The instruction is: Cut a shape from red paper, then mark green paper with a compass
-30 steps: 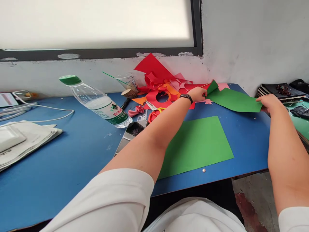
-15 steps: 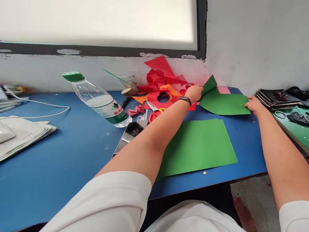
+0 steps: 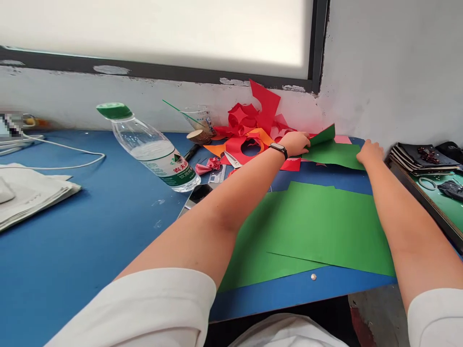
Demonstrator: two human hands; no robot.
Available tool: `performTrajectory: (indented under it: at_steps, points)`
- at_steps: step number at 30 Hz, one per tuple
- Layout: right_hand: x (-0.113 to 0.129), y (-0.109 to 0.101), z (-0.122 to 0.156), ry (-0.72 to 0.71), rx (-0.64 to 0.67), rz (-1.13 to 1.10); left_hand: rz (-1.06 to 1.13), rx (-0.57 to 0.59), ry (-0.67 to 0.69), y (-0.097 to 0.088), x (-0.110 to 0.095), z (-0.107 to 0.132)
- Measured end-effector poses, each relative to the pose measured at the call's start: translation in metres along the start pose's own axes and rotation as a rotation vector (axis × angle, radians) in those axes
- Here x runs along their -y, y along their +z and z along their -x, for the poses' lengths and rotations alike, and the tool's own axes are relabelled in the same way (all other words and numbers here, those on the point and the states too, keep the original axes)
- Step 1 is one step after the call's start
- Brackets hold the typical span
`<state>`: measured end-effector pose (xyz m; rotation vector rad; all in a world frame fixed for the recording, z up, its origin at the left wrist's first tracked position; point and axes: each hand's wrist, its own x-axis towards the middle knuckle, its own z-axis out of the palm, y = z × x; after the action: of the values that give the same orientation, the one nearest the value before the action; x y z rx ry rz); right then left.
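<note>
At the back right of the blue table, a green sheet of paper (image 3: 340, 155) spans my two hands, with a darker folded-up flap on its left. My left hand (image 3: 294, 144), wearing a black wristband, pinches its left end. The right end is between the fingers of my right hand (image 3: 371, 153), whose thumb is partly hidden. Closer to me lie overlapping green sheets (image 3: 325, 226), partly beneath my forearms. Beside my left hand is a heap of cut red paper (image 3: 265, 108) with orange scraps; scissors (image 3: 231, 159) lie partly hidden by my left forearm.
A tilted water bottle (image 3: 162, 156) stands left of my left arm, near a plastic cup (image 3: 200, 120) and a phone (image 3: 191, 202). Papers (image 3: 39, 197) and a white cable (image 3: 79, 152) lie far left. Notebooks (image 3: 415, 161) are at right. A small bead (image 3: 313, 277) sits near the front edge.
The front green sheets now spread further right, one lying askew over another. My right hand has shifted left and slightly up with the back sheet. The upright red piece has tipped rightward.
</note>
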<state>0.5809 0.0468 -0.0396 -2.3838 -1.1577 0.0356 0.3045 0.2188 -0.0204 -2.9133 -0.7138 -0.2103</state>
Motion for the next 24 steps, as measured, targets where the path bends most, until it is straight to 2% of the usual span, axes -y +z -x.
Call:
performTrajectory:
  at_steps: [3, 7, 11, 17, 24]
  points:
    - [0.028, 0.030, 0.018, -0.168, 0.122, 0.122, -0.034, 0.064, 0.021, 0.002, 0.000, -0.001]
    - [0.061, 0.061, 0.035, -0.353, 0.293, 0.198, -0.055, 0.070, -0.014, 0.001, 0.001, -0.005]
    - [0.077, 0.064, 0.035, -0.387, 0.368, 0.240, -0.062, 0.058, -0.039, -0.005, 0.005, -0.008]
    - [0.093, 0.065, 0.022, -0.397, 0.422, 0.255, -0.070, 0.055, -0.024, -0.011, 0.008, -0.004]
    - [0.112, 0.082, 0.002, -0.380, 0.434, 0.257, -0.067, 0.028, 0.000, -0.019, 0.010, 0.005]
